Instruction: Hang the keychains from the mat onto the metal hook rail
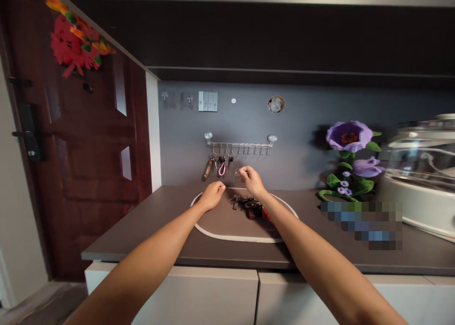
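Observation:
My right hand [253, 179] is raised above a white-rimmed oval tray [234, 237] and pinches a small metal key ring [237, 172] just below a wall rack of hooks [239, 145]. My left hand [213, 194] is curled into a loose fist over the tray's back edge, and whether it holds anything is hidden. A pile of keys and fobs [250, 207] lies in the tray under my right wrist. Three key sets [217, 166] hang on the rack's left hooks; the other hooks are bare.
A dark counter [142, 235] tops white cabinets. A purple artificial flower [350, 161] stands at the right, with a white lidded appliance [419, 178] beyond it. A dark red door [78, 159] stands at the left. A dark shelf overhangs the wall.

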`<state>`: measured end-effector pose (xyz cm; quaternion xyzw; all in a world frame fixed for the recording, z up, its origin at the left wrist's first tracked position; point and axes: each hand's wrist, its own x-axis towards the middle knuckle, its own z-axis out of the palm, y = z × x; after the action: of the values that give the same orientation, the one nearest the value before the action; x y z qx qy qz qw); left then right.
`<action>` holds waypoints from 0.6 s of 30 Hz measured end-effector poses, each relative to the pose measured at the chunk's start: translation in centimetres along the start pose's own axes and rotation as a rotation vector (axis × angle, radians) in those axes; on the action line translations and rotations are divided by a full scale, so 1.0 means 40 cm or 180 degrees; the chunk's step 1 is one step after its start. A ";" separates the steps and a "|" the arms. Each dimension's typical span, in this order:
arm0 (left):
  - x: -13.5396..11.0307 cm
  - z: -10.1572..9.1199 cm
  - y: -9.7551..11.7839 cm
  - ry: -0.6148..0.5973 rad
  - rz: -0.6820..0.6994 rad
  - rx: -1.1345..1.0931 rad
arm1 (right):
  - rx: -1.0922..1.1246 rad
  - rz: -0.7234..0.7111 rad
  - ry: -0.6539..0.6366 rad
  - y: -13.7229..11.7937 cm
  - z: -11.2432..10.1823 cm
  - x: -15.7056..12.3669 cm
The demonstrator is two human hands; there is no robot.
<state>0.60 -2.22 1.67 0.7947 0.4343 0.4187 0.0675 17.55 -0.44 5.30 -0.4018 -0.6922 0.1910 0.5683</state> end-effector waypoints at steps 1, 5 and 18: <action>0.000 0.000 0.000 -0.0009 -0.0018 -0.0004 | 0.0051 0.0023 0.0030 -0.005 -0.001 0.008; 0.000 0.001 -0.001 -0.0022 -0.0004 0.0023 | -0.0057 0.0085 0.0196 -0.023 -0.008 0.052; 0.003 0.007 -0.005 -0.0059 0.0107 0.0152 | -0.0022 0.0696 0.0777 -0.062 -0.004 0.187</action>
<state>0.70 -1.96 1.47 0.8071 0.4301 0.4019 0.0455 16.61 3.83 11.87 -0.4970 -0.5708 0.1991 0.6226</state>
